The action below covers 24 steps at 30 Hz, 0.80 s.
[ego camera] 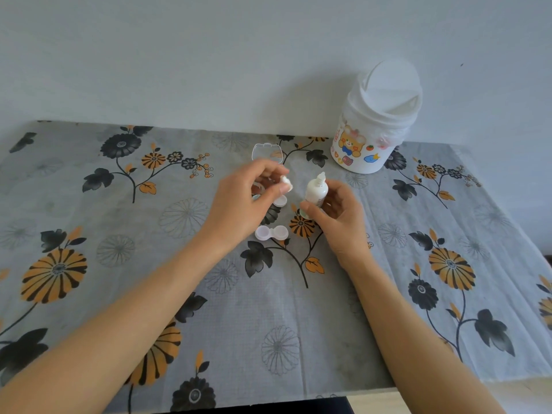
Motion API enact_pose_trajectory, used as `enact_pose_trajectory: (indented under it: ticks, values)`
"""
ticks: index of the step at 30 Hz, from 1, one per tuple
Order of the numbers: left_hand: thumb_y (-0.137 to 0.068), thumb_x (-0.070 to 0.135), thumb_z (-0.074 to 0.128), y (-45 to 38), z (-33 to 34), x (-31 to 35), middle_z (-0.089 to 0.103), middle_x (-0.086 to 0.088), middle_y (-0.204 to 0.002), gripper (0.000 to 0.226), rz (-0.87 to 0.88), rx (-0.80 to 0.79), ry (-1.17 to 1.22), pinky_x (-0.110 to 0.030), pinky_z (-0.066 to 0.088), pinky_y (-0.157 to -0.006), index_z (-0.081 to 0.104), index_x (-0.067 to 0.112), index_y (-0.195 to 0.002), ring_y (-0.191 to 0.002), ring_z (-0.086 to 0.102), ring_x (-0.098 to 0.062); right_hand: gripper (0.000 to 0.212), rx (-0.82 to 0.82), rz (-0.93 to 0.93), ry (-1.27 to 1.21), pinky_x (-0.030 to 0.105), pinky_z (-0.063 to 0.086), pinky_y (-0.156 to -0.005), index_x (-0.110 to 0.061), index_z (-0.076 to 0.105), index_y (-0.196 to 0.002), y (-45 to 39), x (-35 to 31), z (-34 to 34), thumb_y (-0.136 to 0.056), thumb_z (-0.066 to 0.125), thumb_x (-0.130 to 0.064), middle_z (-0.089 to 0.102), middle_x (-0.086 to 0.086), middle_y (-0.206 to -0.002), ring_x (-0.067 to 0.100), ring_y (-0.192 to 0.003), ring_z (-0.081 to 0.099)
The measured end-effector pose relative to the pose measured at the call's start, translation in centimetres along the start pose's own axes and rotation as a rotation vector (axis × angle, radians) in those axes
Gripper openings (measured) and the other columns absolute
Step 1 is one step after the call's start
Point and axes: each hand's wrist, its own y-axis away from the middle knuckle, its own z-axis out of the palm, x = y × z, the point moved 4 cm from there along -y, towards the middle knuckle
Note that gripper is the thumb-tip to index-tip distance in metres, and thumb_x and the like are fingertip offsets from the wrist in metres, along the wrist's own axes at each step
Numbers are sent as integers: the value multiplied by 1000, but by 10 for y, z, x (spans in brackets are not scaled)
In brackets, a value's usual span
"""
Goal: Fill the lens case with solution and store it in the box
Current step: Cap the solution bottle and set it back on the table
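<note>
Solution bottle (316,193) upright, nozzle up-left.

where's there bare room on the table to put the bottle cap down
Bare cloth lies left of the left hand, and in the near middle between the two forearms, below the lens case. It is also bare right of the right hand, in front of the small bin. It is crowded between the hands, around the bottle, loose lid and clear box.

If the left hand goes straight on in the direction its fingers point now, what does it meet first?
Probably the bottle in the right hand. The left hand, pinching a small cap, points right toward the bottle's nozzle, with only a narrow gap between. Depth is unclear, so it might pass just behind.
</note>
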Motion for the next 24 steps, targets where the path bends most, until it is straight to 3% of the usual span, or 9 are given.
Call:
enact_pose_trajectory:
  ticks: [7,12,15,24]
  values:
    - [-90,20,70,-31,21,31,72,9,-97,12,110,-33,30,-20,52,-80,70,19,-103,-90,65,-3,36,-3,4,-20,32,58,-90,-25,64,-111,0,1,0,-82,81,-13,72,-5,-107,13,-99,70]
    - [-89,21,71,-40,31,36,72,9,-97,13,138,-87,-22,-8,45,-80,71,19,-102,-90,64,-2,35,-13,9,-46,29,58,-86,-18,64,-114,-1,2,0,-83,80,-12,73,-2,-107,15,-97,72]
    - [-90,24,71,-41,35,33,71,10,-97,12,136,-128,-74,-8,43,-81,71,23,-102,-90,64,-2,35,-13,9,-49,30,58,-85,-16,64,-114,-1,2,0,-83,80,-12,73,-1,-106,16,-97,72]
    - [-90,24,69,-38,40,29,70,10,-100,12,172,-153,-159,-29,48,-88,70,23,-102,-89,62,-4,33,-20,-16,-58,28,58,-83,-20,65,-110,-1,-1,1,-83,79,-9,73,-1,-104,19,-95,71]
